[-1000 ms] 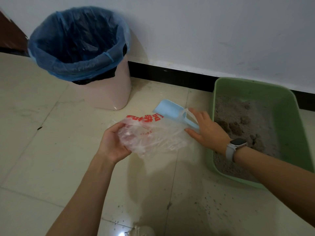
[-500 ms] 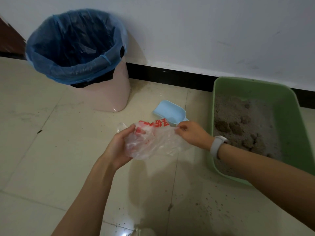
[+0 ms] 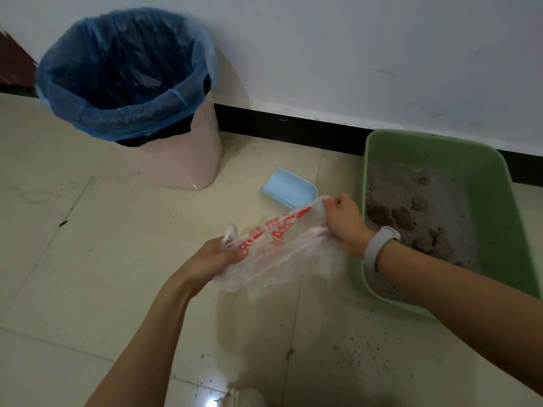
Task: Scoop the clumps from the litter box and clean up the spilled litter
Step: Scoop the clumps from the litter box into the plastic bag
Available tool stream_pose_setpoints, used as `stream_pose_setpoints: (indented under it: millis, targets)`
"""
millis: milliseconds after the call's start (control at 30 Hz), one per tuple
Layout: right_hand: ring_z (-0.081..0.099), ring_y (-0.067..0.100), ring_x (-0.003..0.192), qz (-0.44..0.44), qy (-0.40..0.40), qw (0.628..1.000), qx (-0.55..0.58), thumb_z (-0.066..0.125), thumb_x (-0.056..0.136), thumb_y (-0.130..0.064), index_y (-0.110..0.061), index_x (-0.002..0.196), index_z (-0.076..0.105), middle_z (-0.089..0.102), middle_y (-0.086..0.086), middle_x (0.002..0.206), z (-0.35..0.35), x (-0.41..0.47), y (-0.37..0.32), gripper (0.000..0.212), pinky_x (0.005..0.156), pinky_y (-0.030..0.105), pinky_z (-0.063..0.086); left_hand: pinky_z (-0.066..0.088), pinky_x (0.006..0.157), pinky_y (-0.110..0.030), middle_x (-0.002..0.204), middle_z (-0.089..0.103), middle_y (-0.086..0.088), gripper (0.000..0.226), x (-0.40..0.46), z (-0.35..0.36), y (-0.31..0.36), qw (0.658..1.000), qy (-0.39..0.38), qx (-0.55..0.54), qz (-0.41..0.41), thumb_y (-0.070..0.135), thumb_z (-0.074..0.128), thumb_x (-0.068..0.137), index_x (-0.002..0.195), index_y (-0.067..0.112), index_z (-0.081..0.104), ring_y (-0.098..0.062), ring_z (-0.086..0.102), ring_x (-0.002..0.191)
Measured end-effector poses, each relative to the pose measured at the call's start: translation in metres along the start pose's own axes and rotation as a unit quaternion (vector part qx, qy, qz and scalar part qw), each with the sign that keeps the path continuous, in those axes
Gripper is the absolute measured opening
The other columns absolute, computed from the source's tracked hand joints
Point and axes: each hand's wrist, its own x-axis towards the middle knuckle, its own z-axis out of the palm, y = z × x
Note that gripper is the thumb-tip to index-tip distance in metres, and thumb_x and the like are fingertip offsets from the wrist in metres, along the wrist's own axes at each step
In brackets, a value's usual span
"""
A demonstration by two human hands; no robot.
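Plainly both hands are busy with a thin clear plastic bag [image 3: 273,254] printed in red, held above the floor between the bin and the litter box; the left hand [image 3: 211,259] has its fingers curled round one bunched edge of the film, and the right hand [image 3: 343,221] pinches the opposite edge in a closed fist, so the two pull away from each other and the film stretches between them; judging by that, the person is working the mouth of the bag open so it can take the clumps, and no scooping has begun. The blue scoop [image 3: 289,190] lies on the tiles just behind the bag and just beside the green litter box [image 3: 496,207], within easy reach of the right hand once the bag is ready; it is untouched. Inside the box the grey litter holds several darker clumps [image 3: 393,215] near the left wall, close to the right wrist, which wears a pale band [image 3: 379,248]. Spilled litter [image 3: 361,353] speckles the floor in front of the box, well below the hands, so the sweeping part of the job is also undone. A pink bin with a blue liner [image 3: 123,83] stands against the wall to the left, well apart from the box, probably where the filled bag will go.
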Motion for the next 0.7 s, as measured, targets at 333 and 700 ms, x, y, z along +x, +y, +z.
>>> stream_pose_setpoints:
  millis: [333,700]
  targets:
    - [0.060,0.029,0.089,-0.317,-0.118,0.766,-0.546,0.035,0.094,-0.050,-0.012,0.119,0.043,0.059,0.006,0.107,-0.022,-0.019,0.005,0.046,0.067,0.032,0.040,0.053,0.078,-0.054,0.125,0.056,-0.018,0.099,0.009,-0.040,-0.017,0.832,-0.044,-0.548,-0.072,-0.013,0.085,0.040,0.130,-0.004,0.045,-0.031,0.056,0.116]
    - [0.056,0.020,0.057,0.135,-0.152,0.971,0.126,0.039,0.095,-0.006,-0.010,0.087,0.059,0.060,0.009,0.067,-0.006,-0.012,-0.016,0.021,0.043,0.023,0.047,0.041,0.058,-0.021,0.080,0.051,0.000,0.051,0.008,-0.028,-0.039,0.926,0.003,-0.353,-0.135,0.042,0.081,0.065,0.104,0.014,0.066,-0.011,0.047,0.062]
